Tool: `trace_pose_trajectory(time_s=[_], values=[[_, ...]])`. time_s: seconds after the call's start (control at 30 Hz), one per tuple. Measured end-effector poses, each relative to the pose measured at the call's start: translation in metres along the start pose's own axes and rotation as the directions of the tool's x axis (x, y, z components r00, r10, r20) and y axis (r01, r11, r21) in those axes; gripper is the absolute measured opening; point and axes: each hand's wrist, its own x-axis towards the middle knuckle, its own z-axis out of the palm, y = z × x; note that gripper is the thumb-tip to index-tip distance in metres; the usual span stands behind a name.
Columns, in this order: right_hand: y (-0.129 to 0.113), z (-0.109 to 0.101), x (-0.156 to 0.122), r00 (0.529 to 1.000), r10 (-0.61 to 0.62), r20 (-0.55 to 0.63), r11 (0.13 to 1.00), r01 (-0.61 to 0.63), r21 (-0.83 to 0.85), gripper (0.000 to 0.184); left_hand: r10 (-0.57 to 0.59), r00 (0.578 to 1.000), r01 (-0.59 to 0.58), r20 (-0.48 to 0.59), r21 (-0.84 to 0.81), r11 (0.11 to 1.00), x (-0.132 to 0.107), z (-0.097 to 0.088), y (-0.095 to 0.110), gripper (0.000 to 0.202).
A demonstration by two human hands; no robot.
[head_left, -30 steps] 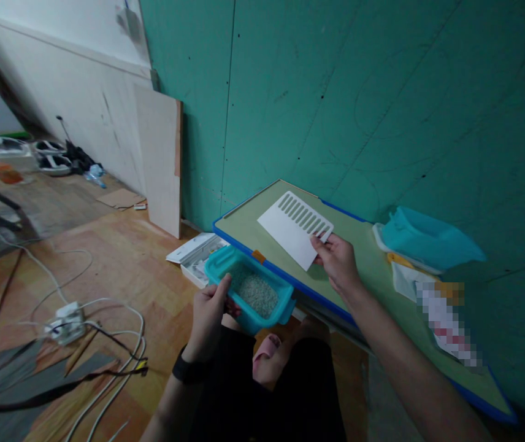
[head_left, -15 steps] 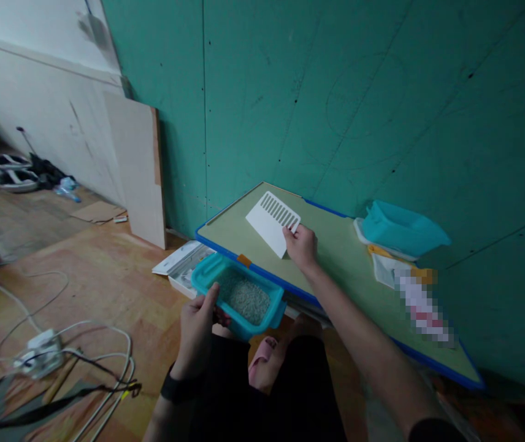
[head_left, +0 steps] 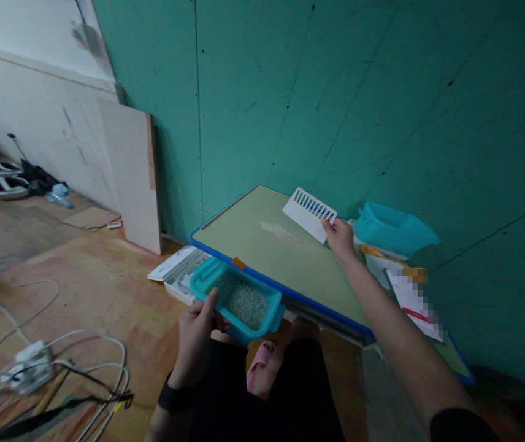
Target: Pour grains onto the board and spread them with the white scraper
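Note:
My left hand [head_left: 198, 325] is closed on the near-left rim of a turquoise plastic tub [head_left: 274, 313], thumb on top. Pale grains, perhaps rice, lie inside the tub, held just below the table's blue edge. In my right hand [head_left: 340, 238] is a flat white scraper [head_left: 306, 219] with a row of slots, pinched at its right end. It is tilted above the back of the green tabletop [head_left: 230, 230]. A thin streak of spilled grains [head_left: 282, 233] lies on the tabletop, to the left of and nearer to me than the scraper.
A second turquoise tub [head_left: 394, 228] stands at the table's back right, near a yellow-handled item [head_left: 377, 253] and a white packet [head_left: 410, 298]. An open white case [head_left: 182, 276] sits below the left edge. A power strip [head_left: 30, 365] with cables lies on the floor.
My right hand has moved the white scraper right and back, away from the middle of the tabletop. The streak of grains now shows. My left hand still holds the tub at about the same place.

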Motion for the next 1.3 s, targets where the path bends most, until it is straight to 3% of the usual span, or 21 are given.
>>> trace_pose_trajectory(time_s=[0.13, 0.37, 0.73, 0.83, 0.97, 1.13, 1.3], values=[[0.006, 0.013, 0.009, 0.995, -0.057, 0.085, 0.993, 0.065, -0.095, 0.024, 0.018, 0.999, -0.019, 0.039, 0.041, 0.999, -0.003, 0.002, -0.001, 0.054], [-0.013, 0.027, -0.013, 0.973, -0.145, 0.177, 0.98, 0.166, -0.11, 0.024, -0.004, 0.999, 0.002, 0.044, 0.043, 0.999, -0.013, 0.004, 0.006, 0.053], [-0.021, 0.027, -0.024, 0.961, -0.198, 0.194, 0.98, 0.188, 0.068, 0.027, -0.057, 0.997, 0.058, 0.057, -0.015, 0.998, -0.011, 0.01, -0.008, 0.055], [-0.01, 0.011, -0.017, 0.975, -0.173, 0.137, 0.978, 0.154, 0.141, 0.03, -0.064, 0.994, 0.067, 0.085, -0.031, 0.997, -0.011, 0.009, -0.013, 0.054], [0.015, -0.031, -0.018, 0.99, -0.102, 0.093, 0.986, 0.088, 0.145, 0.036, -0.004, 0.995, 0.0, 0.103, 0.035, 0.999, -0.016, 0.012, -0.019, 0.055], [0.043, -0.085, -0.047, 0.997, -0.028, 0.069, 0.996, 0.022, 0.092, 0.04, -0.009, 0.994, 0.002, 0.108, 0.069, 0.998, -0.018, 0.014, -0.031, 0.055], [0.05, -0.113, -0.072, 0.999, 0.023, 0.039, 0.998, -0.025, 0.06, 0.039, -0.019, 0.993, 0.014, 0.119, 0.039, 0.999, -0.017, 0.016, -0.034, 0.053]])
